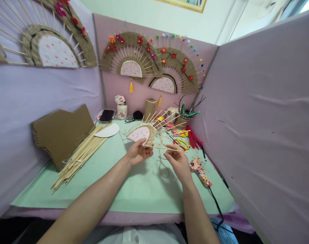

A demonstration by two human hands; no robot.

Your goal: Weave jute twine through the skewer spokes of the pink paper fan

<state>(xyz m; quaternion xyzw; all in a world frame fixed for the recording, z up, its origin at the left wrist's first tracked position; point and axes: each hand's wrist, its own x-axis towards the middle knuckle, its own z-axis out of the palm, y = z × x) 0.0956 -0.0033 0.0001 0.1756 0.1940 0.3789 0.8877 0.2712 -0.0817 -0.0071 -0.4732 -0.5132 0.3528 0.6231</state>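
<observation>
Mid-frame, you held the small fan (151, 135) above the tabletop (144, 189), your left hand (139, 154) closed on its lower edge — seemingly steadying it while the sticks stayed free. Your right hand (177, 161), fingers narrow, met the lowest stick (159, 147) and loose twine (164, 177) — which it gripped, I couldn't tell.

The table (139, 193) is pale green; on its left rest brown cardboard sheets (64, 130) and a bundle of thin sticks (80, 154). Along the back stand a white jar (122, 111) and a twine spool (150, 107); to the right lie scissors (186, 145), a patterned glue gun (202, 174) and, apparently, red pipe cleaners (195, 137).
</observation>
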